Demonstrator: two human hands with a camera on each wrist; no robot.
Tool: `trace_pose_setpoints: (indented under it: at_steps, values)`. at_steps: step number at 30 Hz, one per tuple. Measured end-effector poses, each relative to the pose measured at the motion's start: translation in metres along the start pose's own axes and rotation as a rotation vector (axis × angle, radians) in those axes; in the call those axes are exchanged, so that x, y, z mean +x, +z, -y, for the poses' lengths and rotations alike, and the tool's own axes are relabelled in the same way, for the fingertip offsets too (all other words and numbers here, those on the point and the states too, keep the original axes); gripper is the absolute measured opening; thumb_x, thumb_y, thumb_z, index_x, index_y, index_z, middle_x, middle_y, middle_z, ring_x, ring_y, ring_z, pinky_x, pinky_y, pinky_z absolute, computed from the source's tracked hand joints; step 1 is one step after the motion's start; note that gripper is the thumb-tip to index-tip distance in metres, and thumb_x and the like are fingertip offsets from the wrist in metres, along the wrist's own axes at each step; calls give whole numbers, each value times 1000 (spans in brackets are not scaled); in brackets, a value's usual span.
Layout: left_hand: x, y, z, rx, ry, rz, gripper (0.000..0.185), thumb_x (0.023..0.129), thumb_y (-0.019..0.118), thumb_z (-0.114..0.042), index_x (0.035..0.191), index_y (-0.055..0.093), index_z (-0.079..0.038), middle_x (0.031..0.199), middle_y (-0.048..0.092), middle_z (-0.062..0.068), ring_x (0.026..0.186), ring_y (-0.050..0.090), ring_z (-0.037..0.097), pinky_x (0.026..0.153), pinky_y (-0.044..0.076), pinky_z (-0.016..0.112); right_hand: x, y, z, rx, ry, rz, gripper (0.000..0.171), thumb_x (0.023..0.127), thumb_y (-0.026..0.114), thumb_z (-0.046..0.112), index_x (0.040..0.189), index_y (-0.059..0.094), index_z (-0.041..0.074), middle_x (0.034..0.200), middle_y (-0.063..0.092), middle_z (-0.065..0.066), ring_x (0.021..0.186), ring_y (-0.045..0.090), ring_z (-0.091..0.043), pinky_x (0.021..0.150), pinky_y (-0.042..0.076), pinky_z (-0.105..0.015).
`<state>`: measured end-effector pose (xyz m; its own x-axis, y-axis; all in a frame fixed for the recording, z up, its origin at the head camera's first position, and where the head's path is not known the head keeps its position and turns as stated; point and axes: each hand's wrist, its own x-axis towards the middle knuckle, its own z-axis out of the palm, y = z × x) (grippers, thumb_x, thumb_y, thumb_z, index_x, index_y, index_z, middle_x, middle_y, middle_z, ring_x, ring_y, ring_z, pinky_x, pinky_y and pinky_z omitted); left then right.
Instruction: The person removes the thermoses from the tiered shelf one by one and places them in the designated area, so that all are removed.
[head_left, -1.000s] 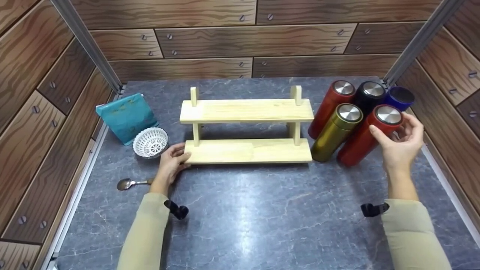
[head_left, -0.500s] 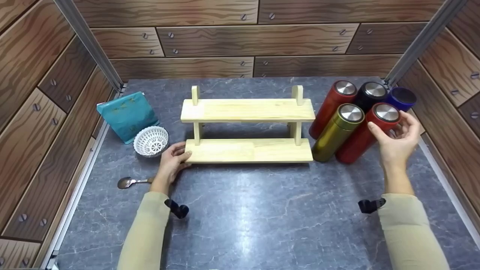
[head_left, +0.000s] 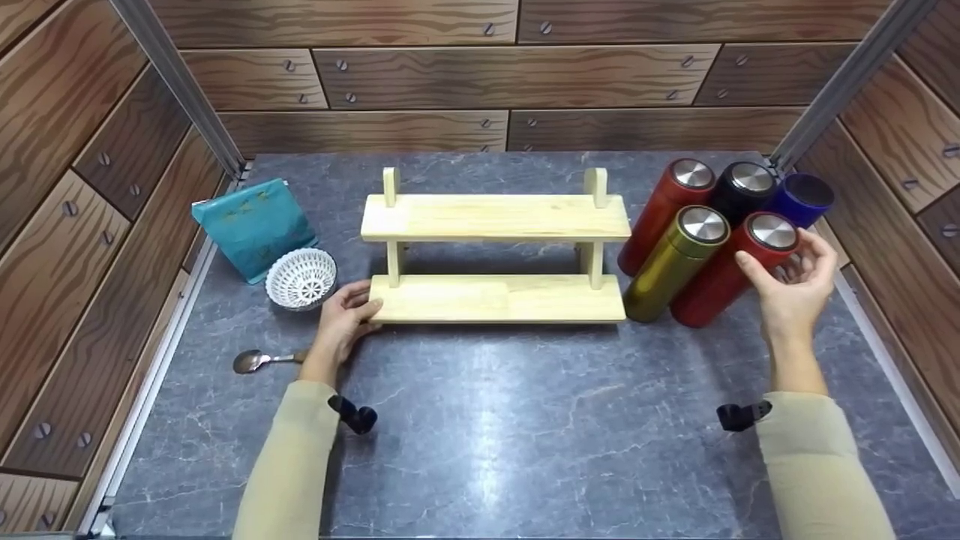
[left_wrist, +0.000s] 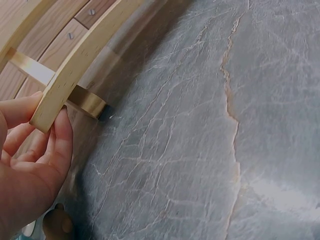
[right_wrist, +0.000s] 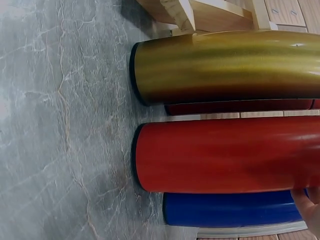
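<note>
A two-tier pale wooden rack (head_left: 495,217) stands in the middle of the head view. My left hand (head_left: 341,322) pinches the left end of its lower board, thumb on top and fingers beneath, as the left wrist view also shows. At the right, my right hand (head_left: 799,296) grips the front red thermos (head_left: 724,289) near its steel-topped lid. This thermos is upright; only a little of the hand shows in the right wrist view. Beside it stand a gold thermos (head_left: 667,270), another red thermos (head_left: 656,217), a black thermos (head_left: 742,184) and a blue cup-like cylinder (head_left: 804,196).
Left of the rack are a teal pouch (head_left: 255,229) and a white lattice basket (head_left: 301,279). A spoon (head_left: 259,361) lies by my left forearm, its handle end hidden. Wood-patterned walls (head_left: 420,79) enclose the grey marbled table (head_left: 525,420) at the back and sides.
The front red thermos and my right hand have shifted slightly left, closer to the gold thermos. My left hand keeps its hold on the rack.
</note>
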<state>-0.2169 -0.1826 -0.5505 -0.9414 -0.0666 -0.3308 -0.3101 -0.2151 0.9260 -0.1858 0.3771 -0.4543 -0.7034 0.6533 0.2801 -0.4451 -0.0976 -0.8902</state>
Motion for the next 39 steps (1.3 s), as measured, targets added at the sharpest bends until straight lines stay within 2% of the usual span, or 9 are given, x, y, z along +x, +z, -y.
trace_pose_setpoints:
  at_steps: [7, 15, 21, 25, 31, 35, 39]
  values:
    - [0, 4, 1, 19, -10, 0, 48, 84, 63, 3, 129, 48, -2, 121, 53, 17, 77, 62, 17, 60, 53, 30, 1, -4, 2, -16, -2, 1, 73, 54, 80, -18, 117, 53, 7, 116, 56, -13, 95, 55, -22, 74, 45, -25]
    - [0, 4, -2, 93, 41, -20, 46, 84, 63, 4, 127, 48, 2, 120, 53, 22, 76, 62, 17, 61, 55, 30, -1, -8, 0, -35, 0, 40, 74, 57, 78, -20, 120, 52, 8, 118, 55, -12, 101, 53, -22, 79, 47, -24]
    - [-4, 3, -5, 100, 5, -58, 44, 85, 63, 2, 126, 48, 3, 119, 52, 20, 79, 60, 14, 67, 55, 30, -6, -16, 1, -6, -3, 60, 72, 59, 75, -23, 121, 51, 6, 119, 54, -14, 101, 53, -24, 81, 48, -25]
    - [-8, 5, -9, 117, -2, -57, 42, 86, 62, 0, 126, 49, 3, 119, 52, 18, 79, 60, 13, 68, 55, 31, -12, -22, 0, -8, -29, 67, 67, 63, 73, -21, 120, 51, 4, 116, 56, -15, 101, 55, -25, 78, 48, -25]
    - [-14, 4, -15, 256, 42, -61, 40, 87, 62, -3, 124, 50, 4, 117, 53, 19, 77, 59, 14, 68, 54, 33, -24, -25, 6, 41, -130, 91, 59, 67, 71, -19, 119, 51, -1, 117, 55, -19, 110, 49, -31, 77, 47, -26]
    - [-20, 3, -23, 384, 108, -67, 37, 87, 60, -4, 122, 51, 6, 113, 54, 20, 78, 57, 16, 67, 54, 35, -32, -19, 17, 91, -178, 106, 55, 69, 69, -20, 118, 50, -3, 119, 53, -22, 111, 46, -34, 81, 46, -29]
    - [-24, 7, -28, 507, 193, -67, 35, 88, 61, -7, 119, 54, 7, 108, 56, 21, 87, 56, 23, 69, 52, 32, -42, -12, 30, 83, -224, 134, 51, 72, 63, -22, 118, 49, -6, 121, 51, -24, 111, 46, -35, 84, 46, -30]
